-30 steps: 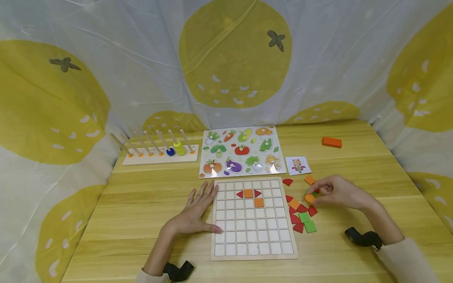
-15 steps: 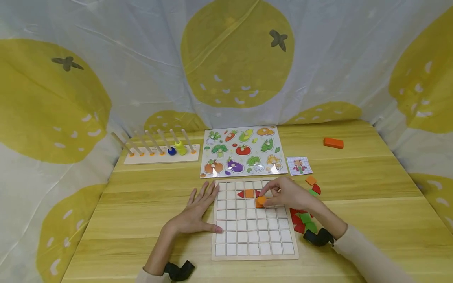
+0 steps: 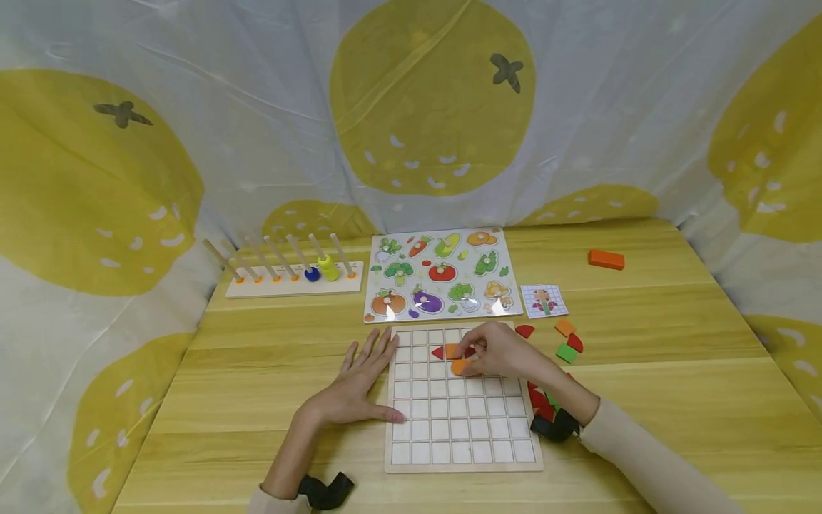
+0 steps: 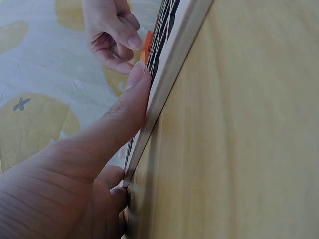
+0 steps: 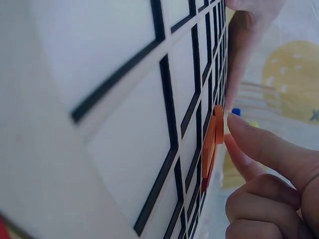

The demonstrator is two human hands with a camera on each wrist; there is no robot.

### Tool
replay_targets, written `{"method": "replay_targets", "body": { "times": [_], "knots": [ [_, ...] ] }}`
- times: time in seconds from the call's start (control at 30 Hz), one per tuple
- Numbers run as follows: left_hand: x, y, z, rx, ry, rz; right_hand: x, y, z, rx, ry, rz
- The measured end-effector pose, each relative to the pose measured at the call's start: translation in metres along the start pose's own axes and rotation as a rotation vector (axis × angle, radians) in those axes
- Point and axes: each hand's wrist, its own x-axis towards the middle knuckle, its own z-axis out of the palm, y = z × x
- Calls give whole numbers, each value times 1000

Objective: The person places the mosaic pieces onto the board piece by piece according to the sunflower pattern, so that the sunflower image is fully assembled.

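Observation:
A white grid board [image 3: 459, 450] in a wooden frame lies on the table. My left hand [image 3: 349, 392] rests along its left edge with fingers spread, the thumb [image 4: 137, 84] over the rim. Above the upper middle cells, my right hand [image 3: 504, 351] pinches an orange round piece [image 3: 459, 367] between thumb and index finger. In the right wrist view that round piece [image 5: 219, 124] is on edge to the camera, overlapping an orange square [image 5: 208, 149]. One row up sit another orange square [image 3: 452, 350] and a red triangle [image 3: 438, 353]; a second red triangle [image 3: 471, 352] is partly hidden by my fingers.
Right of the board lie a red quarter-round piece [image 3: 524, 331], a green square [image 3: 566, 353] and several others, some under my right forearm. Behind stand a vegetable peg puzzle [image 3: 442, 293], a small pattern card [image 3: 544, 302], a peg rack [image 3: 295, 285] and an orange block [image 3: 606, 260].
My right hand has carried the orange round piece left from the loose pieces to the board, then slightly further left, uncovering part of the orange square's cell. My left hand stays put.

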Motion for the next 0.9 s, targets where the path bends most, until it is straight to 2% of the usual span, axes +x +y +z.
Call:
{"method": "replay_targets", "body": {
  "times": [0.43,0.9],
  "knots": [
    [0,-1,0,1,-2,-2,3,-2,0,-22,-27,-27],
    [0,0,0,6,-1,-1,10,-4,3,-28,-40,-14]
  ]
}}
